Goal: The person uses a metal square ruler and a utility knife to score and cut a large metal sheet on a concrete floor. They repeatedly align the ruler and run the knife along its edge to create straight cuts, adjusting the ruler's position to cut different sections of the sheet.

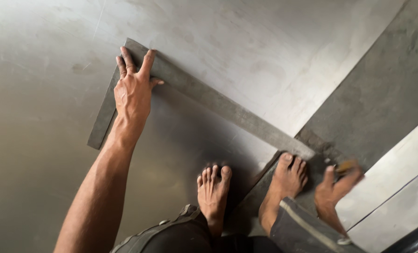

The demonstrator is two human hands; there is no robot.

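The left hand (133, 91) presses flat, fingers spread, on the corner of a steel square (204, 96) lying on a metal sheet (265, 47). The right hand (335, 185), blurred, pinches a small tool at the square's far end. Judged risk: the square could pivot if the pressing eases. Open sheet lies beyond the square; the sheet's edge is near its far end.

Under the left hand (133, 93) lies a dull grey metal square (204, 96), matt and scuffed. It rests on a smooth sheet of metal (265, 47) with a soft, hazy sheen. Beside the right hand (335, 187) the floor (382, 93) looks like rough, matt concrete.
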